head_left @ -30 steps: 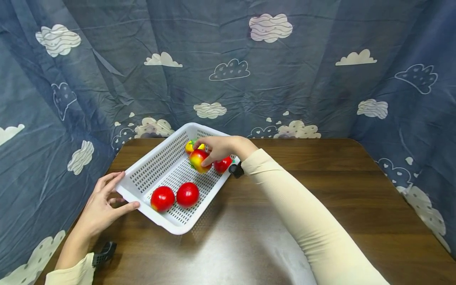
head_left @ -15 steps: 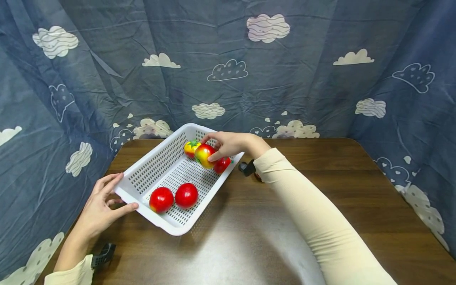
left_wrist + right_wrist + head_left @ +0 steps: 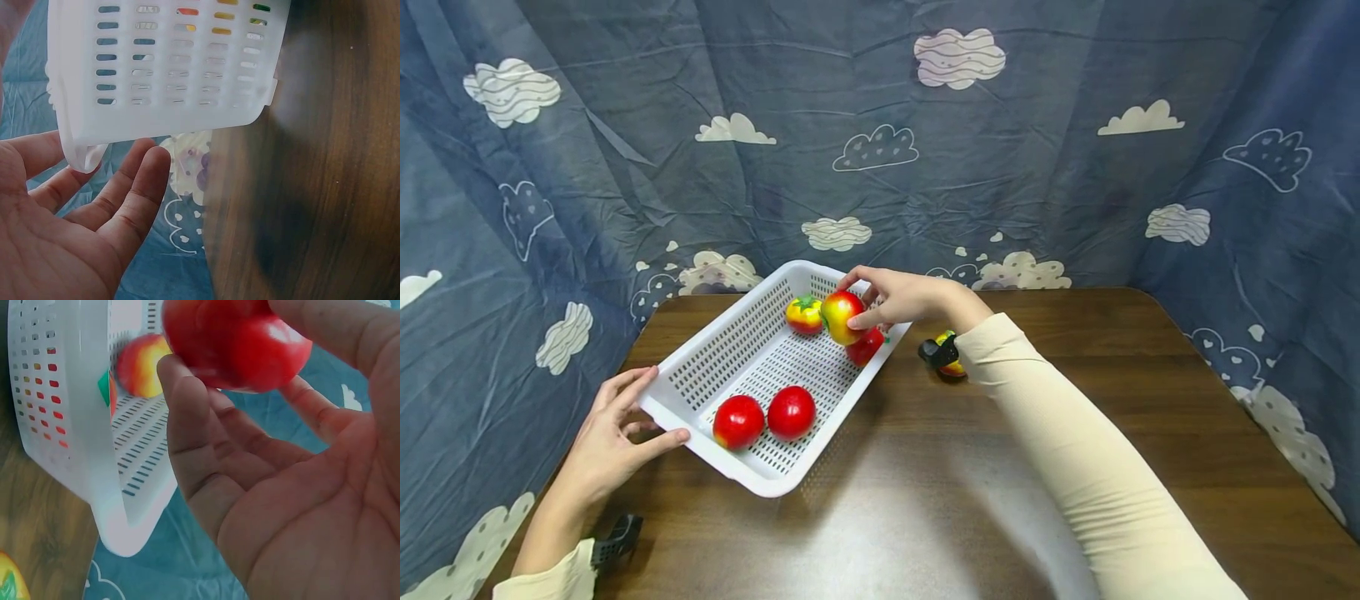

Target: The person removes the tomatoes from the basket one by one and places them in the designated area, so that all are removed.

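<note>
A white plastic basket [image 3: 700,444] stands slanted across the table, tilting a little. My left hand [image 3: 601,442] holds its near left end by the rim, thumb on one side; in the left wrist view the other fingers [image 3: 147,181] lie loose by the rim. Above the basket's far right part, my right hand [image 3: 891,302] grips a red and yellow tomato [image 3: 843,317] by its sides. Beneath it, a red tomato [image 3: 865,347] is partly covered. A yellow and red tomato [image 3: 805,317] with a green top lies at the far end. Two red ones, a left tomato [image 3: 738,422] and a right tomato [image 3: 792,412], lie near the front.
Right of the basket, another yellow and red tomato [image 3: 953,367] sits on the wooden table [image 3: 1075,400], half hidden by the black wrist camera [image 3: 936,352]. A blue curtain [image 3: 880,200] with cloud prints hangs behind and along both sides.
My right hand has lifted the tomato and carried it right and slightly away from me, towards the basket's far right rim. The tomato on the table has come into sight. My left hand stays on the rim.
</note>
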### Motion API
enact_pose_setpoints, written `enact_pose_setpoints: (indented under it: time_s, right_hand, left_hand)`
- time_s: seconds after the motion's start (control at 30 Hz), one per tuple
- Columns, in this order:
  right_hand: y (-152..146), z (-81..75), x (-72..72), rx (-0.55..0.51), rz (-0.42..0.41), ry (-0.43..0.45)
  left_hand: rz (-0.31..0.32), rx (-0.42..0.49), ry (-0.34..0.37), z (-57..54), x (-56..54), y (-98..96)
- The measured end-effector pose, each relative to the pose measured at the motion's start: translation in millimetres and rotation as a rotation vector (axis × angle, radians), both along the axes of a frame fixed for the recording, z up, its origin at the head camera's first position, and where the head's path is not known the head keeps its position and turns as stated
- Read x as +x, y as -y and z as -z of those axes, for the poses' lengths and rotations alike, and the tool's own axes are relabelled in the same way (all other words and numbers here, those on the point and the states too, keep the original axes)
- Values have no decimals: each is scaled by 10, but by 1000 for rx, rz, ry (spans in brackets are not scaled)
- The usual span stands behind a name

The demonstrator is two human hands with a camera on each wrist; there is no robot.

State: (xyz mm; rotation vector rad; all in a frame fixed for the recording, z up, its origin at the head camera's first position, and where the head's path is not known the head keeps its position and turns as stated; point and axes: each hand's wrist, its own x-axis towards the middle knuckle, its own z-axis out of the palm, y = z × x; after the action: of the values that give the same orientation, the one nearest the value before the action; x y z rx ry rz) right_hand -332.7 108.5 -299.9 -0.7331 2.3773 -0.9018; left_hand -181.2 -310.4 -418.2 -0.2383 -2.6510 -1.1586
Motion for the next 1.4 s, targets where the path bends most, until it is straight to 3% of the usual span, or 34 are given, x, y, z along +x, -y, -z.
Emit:
enact_pose_setpoints:
  time_s: [0.2,0.47,0.83,1.4]
  right_hand:
    - [-169,-2,27,-86,47,38]
    - [-441,-2,39,-121,83,-30]
    - [-722,55,47,-197,153,-46]
    - [-1006,125,56,-226,228,-90]
  left_hand:
    - [8,13,-23,19,9,-2]
    - [5,13,1,20,-4,6]
    - [5,16,-2,17,-4,1]
    - [9,7,-18,17,-6,-1]
